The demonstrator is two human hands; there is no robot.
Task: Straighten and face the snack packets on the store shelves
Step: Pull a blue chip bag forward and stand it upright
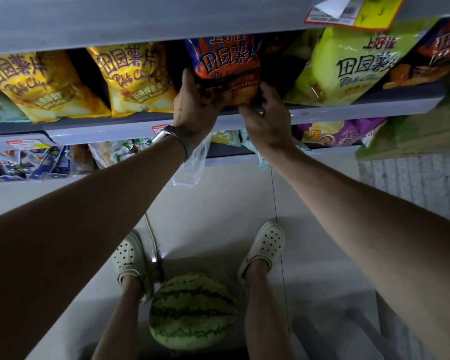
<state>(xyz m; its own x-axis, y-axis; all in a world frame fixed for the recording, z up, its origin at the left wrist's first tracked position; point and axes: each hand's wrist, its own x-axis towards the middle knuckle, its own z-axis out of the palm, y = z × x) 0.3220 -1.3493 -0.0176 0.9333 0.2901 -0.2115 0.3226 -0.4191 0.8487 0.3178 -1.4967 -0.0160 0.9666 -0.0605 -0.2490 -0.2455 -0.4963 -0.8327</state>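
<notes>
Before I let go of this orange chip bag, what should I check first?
1. Grip: ok. The left hand holds the left edge of the orange bag, and the right hand holds its lower right corner.
2. Front facing out: ok. The print is readable.
3. Bottom seated on the shelf: cannot tell. Both hands cover it.
4. Room beside it: ok. There are dark gaps toward the yellow bag and the green bag.
5. Footing: not ok. A watermelon lies between the feet, so stepping back looks risky.
</notes>
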